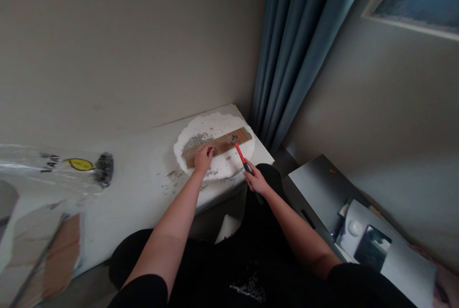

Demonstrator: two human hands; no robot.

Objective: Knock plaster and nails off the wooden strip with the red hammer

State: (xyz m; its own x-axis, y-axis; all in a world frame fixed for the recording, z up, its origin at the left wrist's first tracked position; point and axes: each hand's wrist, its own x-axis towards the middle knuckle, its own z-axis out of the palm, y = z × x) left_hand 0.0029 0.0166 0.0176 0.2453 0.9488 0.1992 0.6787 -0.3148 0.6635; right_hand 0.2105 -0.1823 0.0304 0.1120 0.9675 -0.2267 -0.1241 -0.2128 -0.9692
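A long brown wooden board (224, 143) lies at a slant on a white round mat (224, 170) on the white table. My left hand (203, 158) rests on the board's near left part, thumb and fingers pinched together; whatever they hold is too small to make out. Wrapped round a hammer (239, 152) with a red and black handle is my right hand (256, 181). The hammer's head is over the right part of the board. Small grey bits (198, 139), too small to name, lie scattered on the mat behind the board.
On the left of the table (139, 174) lies a clear plastic bag (77, 169) with dark bits at its end. Brown flat pieces (62, 255) lie nearer me. A blue curtain (287, 49) hangs behind. At right, a phone (373, 247) lies on a grey cabinet (322, 188).
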